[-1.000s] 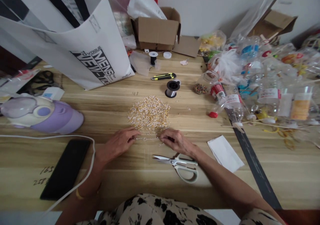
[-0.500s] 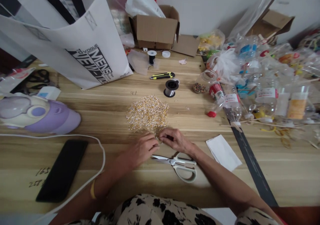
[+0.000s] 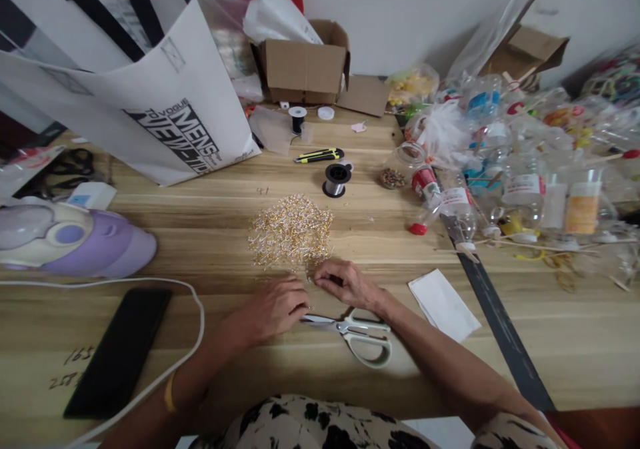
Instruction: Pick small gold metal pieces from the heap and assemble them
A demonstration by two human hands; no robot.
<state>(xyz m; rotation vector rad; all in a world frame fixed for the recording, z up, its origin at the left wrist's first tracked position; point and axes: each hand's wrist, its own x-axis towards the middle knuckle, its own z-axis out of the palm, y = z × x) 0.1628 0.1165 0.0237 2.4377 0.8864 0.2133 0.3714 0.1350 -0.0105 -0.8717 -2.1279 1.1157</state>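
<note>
Spanning the whole view, the wooden bench (image 3: 210,222) carries everything: a big white printed bag (image 3: 165,102) at the back left, a cardboard box (image 3: 300,69) behind the middle, and a jumble of clear plastic bottles (image 3: 505,169) along the right. A lilac and cream appliance (image 3: 70,239) sits at the left edge, with a black phone (image 3: 117,352) and a white cable (image 3: 195,322) nearer the person. White-handled scissors (image 3: 357,332) lie just below the hands, and a spool of wire (image 3: 336,179) stands beyond the pile of small gold and silver pins (image 3: 291,230).

A second ago the hands were spread apart with a thin strand stretched between them; now they have closed in together at the near edge of the pile — the strand is no longer laid out. The left hand (image 3: 275,309) is curled, its fingertips beside the scissor blades; the right hand (image 3: 347,282) is pinched at the pile's edge. Whether either has hold of a pin or strand cannot be told — the piece is too small.
</note>
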